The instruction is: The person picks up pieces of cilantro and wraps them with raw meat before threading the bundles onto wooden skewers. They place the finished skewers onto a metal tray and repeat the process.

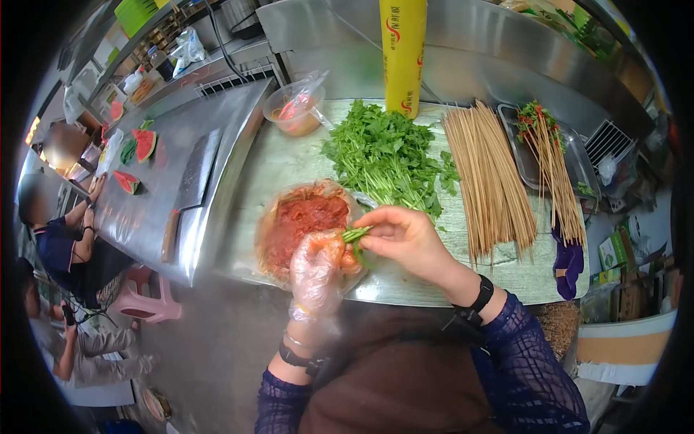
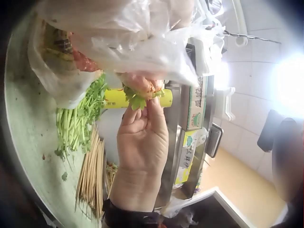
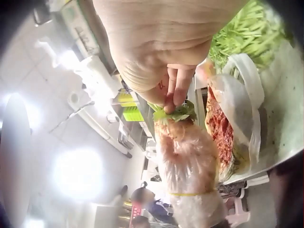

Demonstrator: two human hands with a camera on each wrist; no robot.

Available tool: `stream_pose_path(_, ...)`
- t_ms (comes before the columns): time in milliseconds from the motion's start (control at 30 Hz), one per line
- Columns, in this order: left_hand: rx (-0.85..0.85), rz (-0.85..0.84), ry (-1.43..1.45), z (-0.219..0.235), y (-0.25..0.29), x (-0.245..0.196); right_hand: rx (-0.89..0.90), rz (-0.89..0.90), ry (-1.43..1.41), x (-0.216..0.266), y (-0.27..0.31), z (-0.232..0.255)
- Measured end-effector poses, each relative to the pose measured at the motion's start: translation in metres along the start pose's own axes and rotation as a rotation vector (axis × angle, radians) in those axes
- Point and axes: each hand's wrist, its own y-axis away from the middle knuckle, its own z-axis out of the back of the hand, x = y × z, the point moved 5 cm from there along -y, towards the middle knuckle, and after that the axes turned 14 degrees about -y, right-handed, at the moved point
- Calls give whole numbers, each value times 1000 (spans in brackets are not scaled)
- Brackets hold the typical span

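Observation:
My left hand (image 1: 316,271), in a clear plastic glove smeared reddish at the fingers, curls round a small bunch of leafy green herbs (image 1: 356,234). Bare fingers of my right hand (image 1: 408,242) pinch the same bunch from the other side. In the right wrist view its folded leaves (image 3: 176,113) show between the right fingertips and the glove. Below the gloved hand lies red marinated meat (image 1: 311,215) in a plastic bag, partly covered by that hand. A heap of the same long-stemmed herbs (image 1: 383,155) lies just behind.
Right of the herbs lie many bare wooden skewers (image 1: 488,181). A metal tray (image 1: 578,163) holds skewers threaded with greens and red bits. A yellow cling film box (image 1: 403,61) and a plastic bowl (image 1: 293,108) stand behind. Leftward, a cleaver (image 1: 196,173) and watermelon pieces (image 1: 144,145) lie near people.

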Motion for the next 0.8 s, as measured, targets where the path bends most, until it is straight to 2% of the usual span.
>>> stream_pose_path(100, -27, -89, -253, -1, 5, -5, 9, 6, -83, -3, 4, 0)
stream_pose_path(200, 14, -214, -430, -9, 13, -7, -94, -109, -124, -14, 12, 12)
stream_pose_path(267, 134, -124, -464, -6, 19, 3, -100, -133, -100, -20, 19, 19)
stream_pose_path(300, 190, -122, -454, -7, 23, 1, -108, -139, -83, -19, 24, 21)
stream_pose_path(333, 239, -144, -581, -4, 24, 2, -122, -142, -64, -19, 29, 25)
stream_pose_path(400, 164, -271, -671, 1, 30, -19, -111, -109, -78, -21, 36, 40)
stream_pose_path(467, 94, -381, -941, 30, 25, -24, -121, -88, -71, -28, 42, 55)
stream_pose_path(500, 86, -433, -1011, 31, 25, -27, -134, -87, -57, -33, 45, 61)
stream_pose_path(533, -29, -191, -885, 63, 16, -33, -148, -87, -44, -38, 48, 68)
stream_pose_path(567, -112, -158, -927, 74, 10, -40, -152, -88, -39, -44, 51, 73)
stream_pose_path(667, -174, -366, -1270, 88, -13, -53, -170, -99, -21, -60, 57, 81)
stream_pose_path(800, -64, -545, -1504, 81, -43, -52, -192, -128, 17, -67, 58, 84)
